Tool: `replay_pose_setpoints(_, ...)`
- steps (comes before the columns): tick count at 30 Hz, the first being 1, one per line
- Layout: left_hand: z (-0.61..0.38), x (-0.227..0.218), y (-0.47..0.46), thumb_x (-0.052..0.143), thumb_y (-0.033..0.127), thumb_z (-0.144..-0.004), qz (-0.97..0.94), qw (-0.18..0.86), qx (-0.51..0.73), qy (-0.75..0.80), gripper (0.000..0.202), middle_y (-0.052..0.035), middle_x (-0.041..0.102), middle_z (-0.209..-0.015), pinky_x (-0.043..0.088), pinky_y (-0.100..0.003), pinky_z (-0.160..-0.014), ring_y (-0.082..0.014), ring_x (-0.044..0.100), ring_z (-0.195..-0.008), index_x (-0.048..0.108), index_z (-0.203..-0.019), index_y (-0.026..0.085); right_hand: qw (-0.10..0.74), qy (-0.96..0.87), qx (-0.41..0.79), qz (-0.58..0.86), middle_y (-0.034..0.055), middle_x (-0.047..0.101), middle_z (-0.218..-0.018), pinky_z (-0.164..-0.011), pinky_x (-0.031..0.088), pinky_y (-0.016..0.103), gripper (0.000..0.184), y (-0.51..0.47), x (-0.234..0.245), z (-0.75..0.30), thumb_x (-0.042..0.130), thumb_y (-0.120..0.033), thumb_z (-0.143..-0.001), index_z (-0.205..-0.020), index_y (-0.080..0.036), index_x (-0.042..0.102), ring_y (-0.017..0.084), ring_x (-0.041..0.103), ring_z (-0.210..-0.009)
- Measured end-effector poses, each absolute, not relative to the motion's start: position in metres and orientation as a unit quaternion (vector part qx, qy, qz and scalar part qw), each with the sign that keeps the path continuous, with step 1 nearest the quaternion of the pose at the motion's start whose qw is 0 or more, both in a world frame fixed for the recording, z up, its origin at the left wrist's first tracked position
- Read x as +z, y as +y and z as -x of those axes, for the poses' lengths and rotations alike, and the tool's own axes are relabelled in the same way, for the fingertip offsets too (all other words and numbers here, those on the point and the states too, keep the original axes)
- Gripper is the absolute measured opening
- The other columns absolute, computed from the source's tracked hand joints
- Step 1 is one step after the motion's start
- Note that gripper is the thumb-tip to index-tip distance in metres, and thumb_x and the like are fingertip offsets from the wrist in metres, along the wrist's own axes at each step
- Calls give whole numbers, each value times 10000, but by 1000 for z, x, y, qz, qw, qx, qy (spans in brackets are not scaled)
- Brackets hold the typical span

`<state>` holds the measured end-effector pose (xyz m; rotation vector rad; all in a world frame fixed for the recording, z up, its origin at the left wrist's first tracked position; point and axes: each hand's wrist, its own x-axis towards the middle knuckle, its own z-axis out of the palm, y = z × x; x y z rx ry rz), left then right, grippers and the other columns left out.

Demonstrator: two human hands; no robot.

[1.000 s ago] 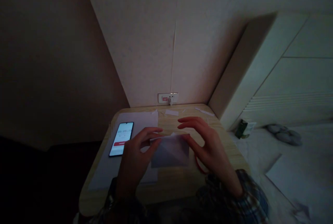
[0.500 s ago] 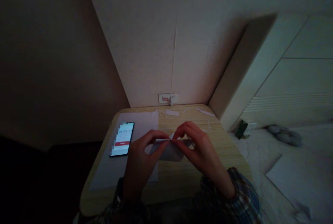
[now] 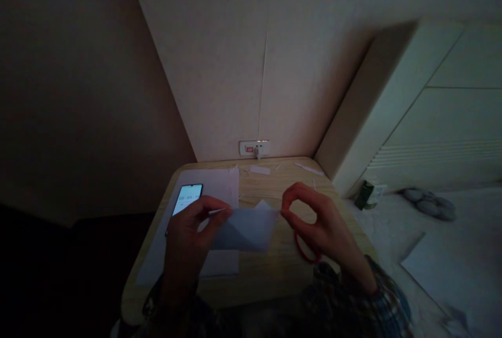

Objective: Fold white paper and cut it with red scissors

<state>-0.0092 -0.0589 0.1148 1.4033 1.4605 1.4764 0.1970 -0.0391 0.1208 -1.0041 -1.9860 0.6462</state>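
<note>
A folded piece of white paper hangs above the table, its upper edge stretched level and a small pointed flap standing up behind it. At the left end, my left hand pinches the paper between thumb and fingers. My right hand has its thumb and index finger pressed together on the top right corner, the two making a ring shape. Below the right hand a red loop lies on the table, partly hidden, so its kind is unclear. A phone showing a timer is partly covered by my left hand.
A larger white sheet lies under the phone on the small wooden table. Paper scraps are scattered along the back edge. A wall socket sits behind. On the bed at right are a green-and-white box and a grey object.
My hands have moved apart from the paper's middle, the left one to the left and the right one to the right. The paper is now spread wider, and the red loop has come into view.
</note>
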Motion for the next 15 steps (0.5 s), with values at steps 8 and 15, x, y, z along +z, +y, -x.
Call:
replay_pose_setpoints(8,7,113,-57,682,272,-648,-499,317,588,551,102,29,597,-583,402,-232,-541,-140,530,-574,621,-594,210,464,-752,197,424,40,576,-904,-797,416,329,126,-41,124,-207,631,-208,-785,-888,-216,560,208,538,-886)
replay_pose_setpoints(15,-1,107,-54,602,201,-751,-617,262,523,526,55,7,663,-698,489,-266,-647,-161,619,-685,627,-702,201,446,-761,221,416,16,570,-752,-674,423,286,99,-41,125,-181,603,-177,-818,-729,-193,562,176,546,-746)
